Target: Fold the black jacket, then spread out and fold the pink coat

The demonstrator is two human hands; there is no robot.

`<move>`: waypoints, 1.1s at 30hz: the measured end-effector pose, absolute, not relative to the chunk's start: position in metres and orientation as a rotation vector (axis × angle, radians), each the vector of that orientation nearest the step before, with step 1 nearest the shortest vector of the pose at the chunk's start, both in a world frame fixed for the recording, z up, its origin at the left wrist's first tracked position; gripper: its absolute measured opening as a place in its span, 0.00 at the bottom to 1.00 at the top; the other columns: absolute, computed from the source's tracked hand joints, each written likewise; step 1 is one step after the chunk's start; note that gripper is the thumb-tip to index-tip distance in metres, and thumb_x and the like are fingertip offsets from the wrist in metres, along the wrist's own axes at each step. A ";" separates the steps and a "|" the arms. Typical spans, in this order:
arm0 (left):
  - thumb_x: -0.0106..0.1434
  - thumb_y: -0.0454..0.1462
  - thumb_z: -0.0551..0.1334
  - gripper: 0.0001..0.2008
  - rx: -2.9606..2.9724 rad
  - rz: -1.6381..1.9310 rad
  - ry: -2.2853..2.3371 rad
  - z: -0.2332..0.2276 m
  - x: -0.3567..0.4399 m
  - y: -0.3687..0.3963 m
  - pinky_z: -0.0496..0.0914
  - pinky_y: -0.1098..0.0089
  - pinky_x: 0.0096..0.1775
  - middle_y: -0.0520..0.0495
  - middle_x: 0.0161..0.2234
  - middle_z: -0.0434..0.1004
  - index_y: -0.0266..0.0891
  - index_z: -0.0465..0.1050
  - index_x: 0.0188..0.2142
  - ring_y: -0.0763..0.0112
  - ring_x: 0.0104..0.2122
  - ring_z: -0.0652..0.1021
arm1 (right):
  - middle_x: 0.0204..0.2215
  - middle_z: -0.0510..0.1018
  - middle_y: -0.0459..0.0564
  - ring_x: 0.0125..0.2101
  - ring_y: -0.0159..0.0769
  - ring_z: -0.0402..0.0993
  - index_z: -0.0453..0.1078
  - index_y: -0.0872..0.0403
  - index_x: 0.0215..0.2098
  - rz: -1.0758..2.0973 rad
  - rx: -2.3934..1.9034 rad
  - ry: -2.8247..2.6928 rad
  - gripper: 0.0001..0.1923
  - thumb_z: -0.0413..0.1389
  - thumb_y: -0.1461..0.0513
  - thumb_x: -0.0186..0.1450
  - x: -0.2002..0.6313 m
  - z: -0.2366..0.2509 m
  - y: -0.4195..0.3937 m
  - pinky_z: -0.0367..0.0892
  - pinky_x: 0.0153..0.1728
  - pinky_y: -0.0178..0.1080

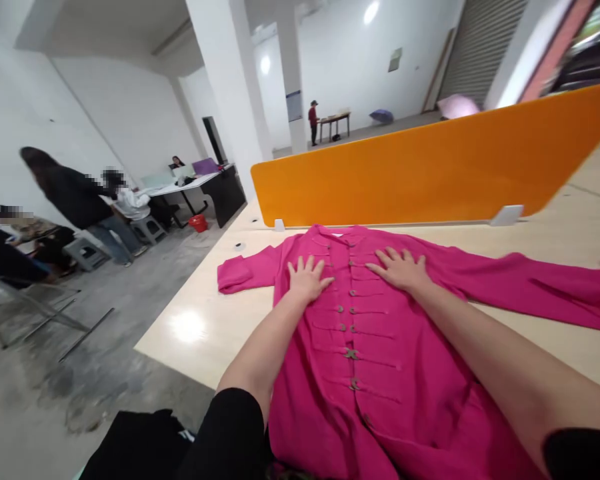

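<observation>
A bright pink long-sleeved jacket point(330, 400) lies front up, its collar toward the orange divider and its lower part toward me. Knotted loop fastenings run down its front; the lower two look joined, while the upper ones lie apart. My left hand point(307, 279) rests flat on the left chest panel, fingers spread. On the other chest panel lies my right hand point(400, 268), also flat with fingers spread. The sleeve on the left is folded back short, and the right one stretches out to the frame's right edge.
The jacket is on a pale wooden table point(190, 340). An orange divider point(405, 180) stands along its back, held by white clamps. Black cloth point(135, 447) shows below the table's near left corner. Several people, stools, and a red bucket point(198, 223) are off to the left.
</observation>
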State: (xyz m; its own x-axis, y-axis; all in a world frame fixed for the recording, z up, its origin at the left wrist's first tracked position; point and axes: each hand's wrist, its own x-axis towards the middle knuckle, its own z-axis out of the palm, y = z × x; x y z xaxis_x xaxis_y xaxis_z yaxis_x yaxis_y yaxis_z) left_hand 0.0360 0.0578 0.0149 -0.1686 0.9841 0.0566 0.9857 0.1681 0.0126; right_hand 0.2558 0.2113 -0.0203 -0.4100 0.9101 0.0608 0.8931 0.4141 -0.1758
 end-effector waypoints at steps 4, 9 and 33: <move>0.61 0.63 0.33 0.40 -2.049 -0.087 -2.392 0.006 0.045 0.029 0.45 0.39 0.61 0.48 0.69 0.43 0.51 0.48 0.67 0.46 0.66 0.46 | 0.66 0.54 0.54 0.63 0.64 0.46 0.57 0.46 0.64 0.240 -1.646 -2.523 0.38 0.39 0.38 0.63 0.249 -0.008 0.215 0.42 0.57 0.71; 0.61 0.63 0.32 0.40 -2.079 -0.141 -2.416 0.000 0.046 0.019 0.43 0.39 0.62 0.48 0.69 0.45 0.52 0.48 0.67 0.46 0.66 0.46 | 0.53 0.70 0.65 0.54 0.59 0.63 0.70 0.58 0.52 0.200 -1.619 -2.386 0.33 0.40 0.43 0.66 0.210 0.020 0.201 0.60 0.51 0.61; 0.63 0.61 0.32 0.38 -2.099 -0.192 -2.415 0.000 0.046 0.024 0.42 0.38 0.62 0.47 0.68 0.46 0.51 0.50 0.66 0.44 0.66 0.47 | 0.42 0.77 0.67 0.42 0.51 0.74 0.74 0.63 0.47 0.172 -1.681 -2.051 0.24 0.41 0.60 0.66 0.159 0.035 0.208 0.68 0.41 0.46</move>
State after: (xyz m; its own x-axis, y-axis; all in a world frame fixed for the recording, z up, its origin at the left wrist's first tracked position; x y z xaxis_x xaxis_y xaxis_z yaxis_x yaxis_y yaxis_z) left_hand 0.0455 0.0236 -0.0005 -0.1412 0.9895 0.0304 0.9819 0.1360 0.1319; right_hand 0.1585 0.2082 0.0353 -0.1308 0.9506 0.2816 0.8903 0.2375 -0.3885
